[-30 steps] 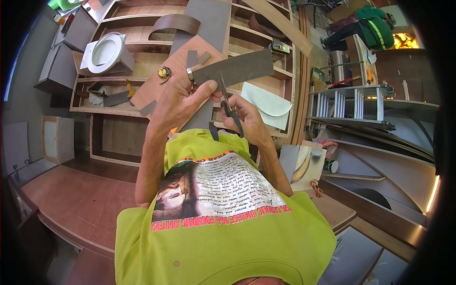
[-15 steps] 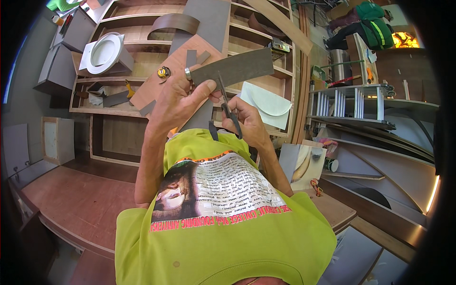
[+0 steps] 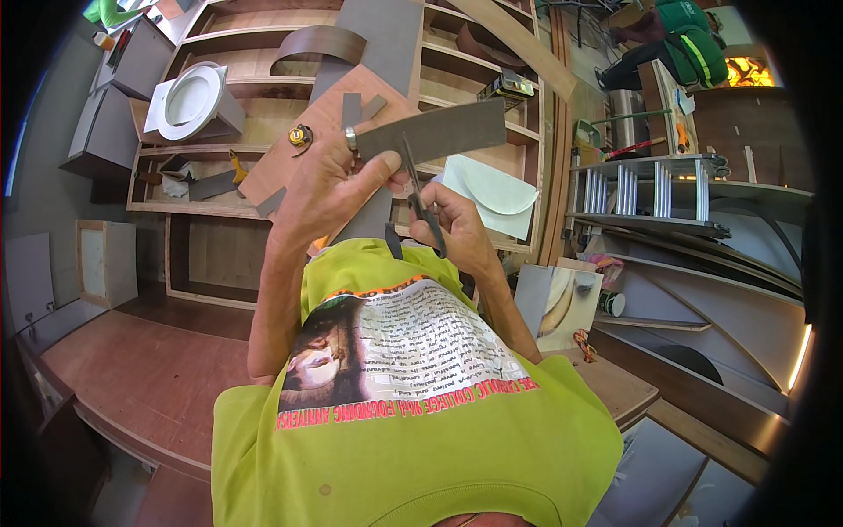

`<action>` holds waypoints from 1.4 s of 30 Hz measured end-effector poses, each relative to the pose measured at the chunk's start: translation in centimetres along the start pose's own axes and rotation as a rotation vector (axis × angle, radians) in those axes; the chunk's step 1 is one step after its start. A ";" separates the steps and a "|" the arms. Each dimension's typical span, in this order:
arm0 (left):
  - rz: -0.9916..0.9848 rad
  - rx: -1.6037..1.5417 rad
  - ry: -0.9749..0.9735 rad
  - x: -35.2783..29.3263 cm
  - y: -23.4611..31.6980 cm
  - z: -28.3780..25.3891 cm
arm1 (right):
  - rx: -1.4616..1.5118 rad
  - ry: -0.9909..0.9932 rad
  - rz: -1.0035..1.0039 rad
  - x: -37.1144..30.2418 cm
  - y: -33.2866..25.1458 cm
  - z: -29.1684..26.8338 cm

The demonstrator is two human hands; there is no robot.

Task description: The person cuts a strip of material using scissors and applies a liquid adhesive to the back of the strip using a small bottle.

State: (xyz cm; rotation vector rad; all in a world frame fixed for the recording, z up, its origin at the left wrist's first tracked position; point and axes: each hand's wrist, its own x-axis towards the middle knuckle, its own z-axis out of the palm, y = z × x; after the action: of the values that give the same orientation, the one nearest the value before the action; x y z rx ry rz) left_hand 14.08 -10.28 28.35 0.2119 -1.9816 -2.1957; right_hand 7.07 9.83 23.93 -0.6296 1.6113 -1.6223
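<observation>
My left hand [image 3: 338, 180] pinches the left end of a dark grey-brown strip of laminate sheet [image 3: 461, 125], thumb on top. A ring shows on one finger. The strip stretches out to the right above the work. In my right hand [image 3: 458, 224] is a pair of dark scissors [image 3: 424, 211], fingers wrapped round the handles. Their blades point away from me and lie across the strip near my left thumb. How far they have cut in I cannot tell. Below my hands is a brown board [image 3: 290, 162] with small laminate offcuts [image 3: 351, 107] on it.
A wooden shelf frame [image 3: 263, 86] lies beneath, bearing a tape measure [image 3: 300, 135], a curled brown strip [image 3: 325, 40] and a white sheet [image 3: 487, 193]. At left stands a box with a white ring [image 3: 193, 101]. Rightward are an aluminium ladder [image 3: 645, 195] and a person in green [image 3: 689, 53].
The strip's right end has dipped slightly, and the scissor handles have shifted a little. Both hands keep nearly the same place and grip.
</observation>
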 end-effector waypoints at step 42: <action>-0.024 0.021 -0.071 -0.1 0.9 0.4 | 0.107 0.023 -0.074 -0.1 0.5 0.5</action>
State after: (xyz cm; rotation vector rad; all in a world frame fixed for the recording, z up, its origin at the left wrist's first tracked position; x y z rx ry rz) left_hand 14.07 -9.93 29.31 0.1634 -2.0499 -2.2273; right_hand 7.63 9.69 23.49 -0.6235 1.5216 -1.7629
